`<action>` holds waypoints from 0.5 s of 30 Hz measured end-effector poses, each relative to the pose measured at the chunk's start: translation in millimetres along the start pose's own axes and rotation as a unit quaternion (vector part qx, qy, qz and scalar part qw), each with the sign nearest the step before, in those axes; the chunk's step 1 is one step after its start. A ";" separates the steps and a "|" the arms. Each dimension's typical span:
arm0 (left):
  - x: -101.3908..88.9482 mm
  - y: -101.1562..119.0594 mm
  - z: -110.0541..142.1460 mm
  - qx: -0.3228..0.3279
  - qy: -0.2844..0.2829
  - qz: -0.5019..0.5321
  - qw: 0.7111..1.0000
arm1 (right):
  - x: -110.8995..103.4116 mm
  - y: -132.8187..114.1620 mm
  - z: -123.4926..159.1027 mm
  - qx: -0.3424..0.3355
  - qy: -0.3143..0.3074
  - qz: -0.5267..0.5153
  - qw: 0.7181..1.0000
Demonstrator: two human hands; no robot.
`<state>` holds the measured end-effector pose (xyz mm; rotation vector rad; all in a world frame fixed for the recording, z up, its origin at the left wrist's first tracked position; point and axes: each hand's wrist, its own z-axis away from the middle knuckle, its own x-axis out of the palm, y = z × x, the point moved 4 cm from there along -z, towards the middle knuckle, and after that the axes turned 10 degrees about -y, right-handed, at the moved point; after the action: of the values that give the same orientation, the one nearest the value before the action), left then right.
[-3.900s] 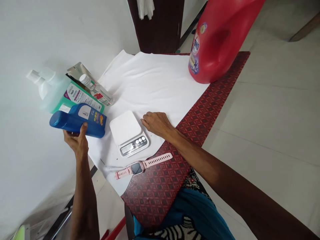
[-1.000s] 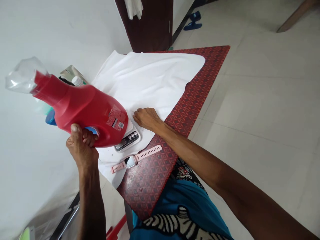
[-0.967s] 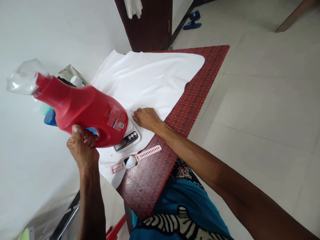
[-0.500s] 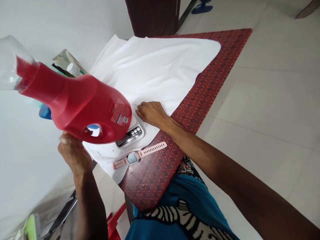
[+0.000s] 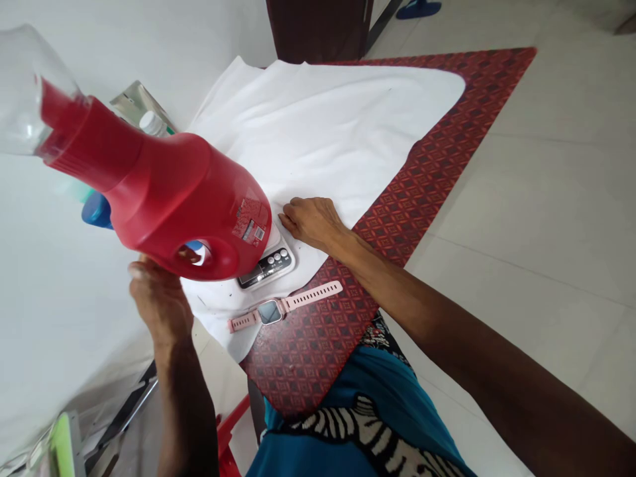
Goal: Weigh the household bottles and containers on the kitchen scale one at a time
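A big red detergent bottle (image 5: 199, 199) with a clear cap (image 5: 34, 93) stands on a white digital kitchen scale (image 5: 283, 260), whose buttons show at the bottle's foot. My left hand (image 5: 161, 295) is at the bottle's handle, closed on it; fingers show through the handle hole, while the rest of the grip is hidden. On a white cloth (image 5: 338, 132) to the right of the scale, my right hand (image 5: 315, 222) rests with its fingers curled in, apart from the bottle. A smartwatch with a pink strap (image 5: 269, 311) lies in front of the scale.
The cloth covers much of a red patterned tabletop (image 5: 308, 358). Behind the bottle, against the wall, are a white-capped bottle (image 5: 154, 124) and a blue object (image 5: 97, 211), partly hidden. A red plastic stool or chair (image 5: 231, 430) is below the table's near edge.
The view has shifted a little, so everything sits slightly further right. Both hands keep their places at the bottle handle and on the cloth.
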<state>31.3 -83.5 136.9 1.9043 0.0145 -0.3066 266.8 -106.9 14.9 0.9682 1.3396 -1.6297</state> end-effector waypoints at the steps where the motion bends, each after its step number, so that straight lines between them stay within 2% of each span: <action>1: 9.6 0.4 1.3 0.000 -0.023 0.016 1.000 | 0.2 0.2 -0.2 -0.002 0.003 0.000 1.000; 3: 23.9 1.6 1.5 0.013 -0.038 0.050 0.998 | 0.3 0.4 -0.7 -0.010 0.008 -0.001 1.000; 7: 34.4 1.8 -14.7 0.014 0.028 0.060 0.998 | 0.3 0.9 -1.9 -0.012 0.007 -0.001 1.000; 11: 44.9 4.2 -51.9 0.020 0.061 0.061 0.996 | 0.4 0.2 -2.6 -0.017 -0.003 0.003 1.000; 15: 62.5 -1.2 -102.6 0.049 0.064 0.051 0.995 | -0.2 -0.1 -2.7 -0.026 0.001 -0.004 1.000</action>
<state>112.4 3.3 154.6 2.0120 -0.0118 -0.1170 267.0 -104.2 14.7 0.9343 1.3816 -1.5913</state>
